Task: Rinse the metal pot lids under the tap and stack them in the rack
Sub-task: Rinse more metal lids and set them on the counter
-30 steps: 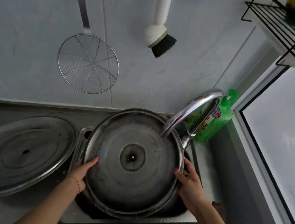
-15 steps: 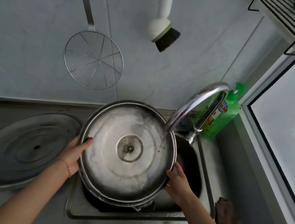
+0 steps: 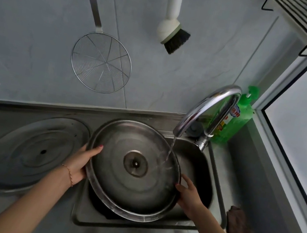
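Over the sink (image 3: 217, 181), the big metal lid (image 3: 130, 186) tilts under the tap (image 3: 207, 109). The left hand (image 3: 80, 163) clamps its rim at nine o'clock, and the right hand (image 3: 189, 194) at four o'clock. Water hits near two o'clock. Wet metal is slippery, so the lid might slide and bang down.
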